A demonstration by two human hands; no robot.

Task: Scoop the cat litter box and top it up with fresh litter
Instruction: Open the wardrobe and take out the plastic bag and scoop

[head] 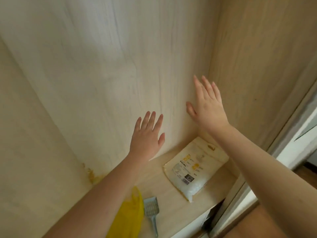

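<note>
Judging from how things lie, the job looks barely begun: no litter box is in view, and every tool sits untouched.

A pale wood-grain wall panel (96, 69) fills most of the view, meeting a tan side panel (267, 57) in a corner at the far right. Below them runs a light wooden shelf top (164, 191), and all the supplies lie on it.

Both hands are raised in front of the wall with fingers straight and spread, grasping nothing; whether the palms touch the wall cannot be told. The left hand (147, 136) sits lower and nearer, the right hand (207, 107) higher, by the corner.

A cream plastic pouch of white litter granules (193, 170) lies flat at the right of the shelf and looks sealed. Its printed label shows yellow blocks, small text and a dark code square, all too blurred to read; no brand can be made out.

A crumpled yellow plastic bag (128, 219) lies near the left, and a grey slotted plastic litter scoop (151, 212) lies just beside it.

Scooping and topping up are both still to do.
</note>
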